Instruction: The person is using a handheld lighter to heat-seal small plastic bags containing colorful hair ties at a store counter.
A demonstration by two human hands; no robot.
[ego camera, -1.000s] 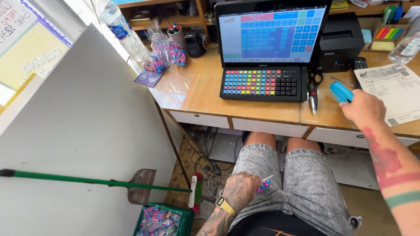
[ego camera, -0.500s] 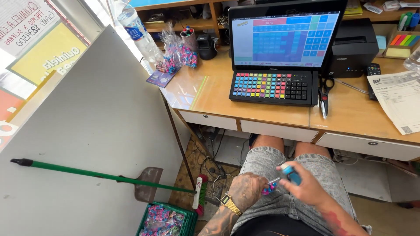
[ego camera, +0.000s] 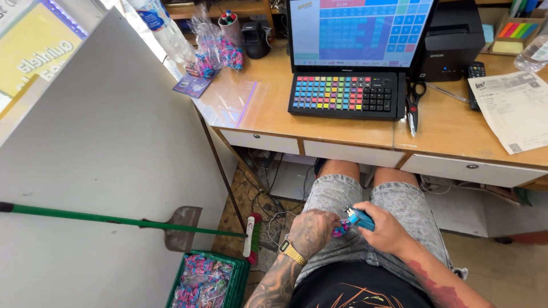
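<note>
A small pink-and-blue wrapped sweet (ego camera: pixel 340 229) is being pinched by the left hand (ego camera: pixel 313 231) over the lap, while a blue stapler (ego camera: pixel 361 218) is being gripped by the closed right hand (ego camera: pixel 385 230), its tip touching the sweet, below the tabletop (ego camera: pixel 354 128) carrying the colourful keyboard (ego camera: pixel 342 94).

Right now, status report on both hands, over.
Left hand pinching small pink-blue wrapped item. Right hand gripping blue device. Both over lap; nothing between them.

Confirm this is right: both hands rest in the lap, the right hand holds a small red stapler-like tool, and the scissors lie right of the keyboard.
Not quite: the tool in the right hand is blue, not red, as the head view shows. Both hands, the left hand too, are in the lap, and the scissors lie right of the keyboard.
</note>
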